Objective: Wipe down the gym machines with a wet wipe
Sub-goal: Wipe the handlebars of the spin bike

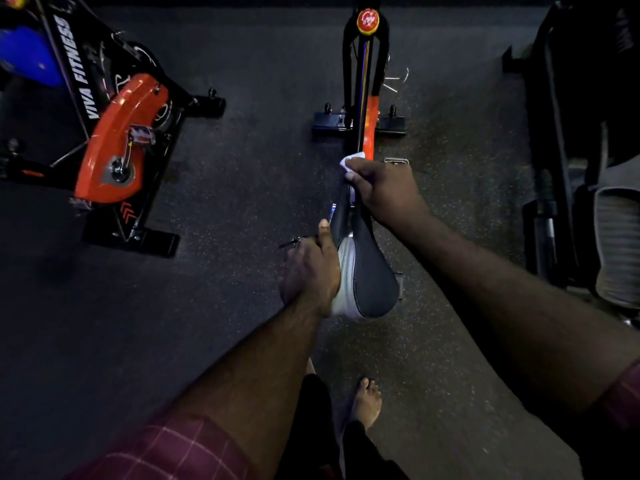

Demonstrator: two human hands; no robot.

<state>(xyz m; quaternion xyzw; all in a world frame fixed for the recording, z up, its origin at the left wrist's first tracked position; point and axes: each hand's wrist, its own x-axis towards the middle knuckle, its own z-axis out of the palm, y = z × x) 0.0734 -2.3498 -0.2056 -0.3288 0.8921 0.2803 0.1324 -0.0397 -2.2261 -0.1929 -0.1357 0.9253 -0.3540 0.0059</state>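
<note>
We are at the middle bike (362,81), looking straight down on its saddle (372,271). The right hand (381,192) is closed around the wipe (353,159), fingers curled over it. It presses the wipe on the saddle's narrow nose, where a white corner sticks out past the knuckles. The left hand (310,268) lies against the saddle's left side with the thumb straight along the edge. Its fingers are hidden, so we cannot tell whether they curl under the saddle or only rest there. We take it that this hand is steadying the seat.

How far along are we? By our reckoning, early or midway. The wipe is on one small part of one machine, and the dim light shows no wet sheen to tell us which surfaces are done. We judge that the broad rear of the saddle, the frame and the red knob (367,20) at the top of the post have yet to be covered. We cannot confirm it.

Two more machines stand on the floor (242,168), well apart from both hands: an orange bike (121,140) to the left and a dark machine (588,133) along the right edge. Nothing shows whether either has been wiped, so we count them as probably left to do.
</note>
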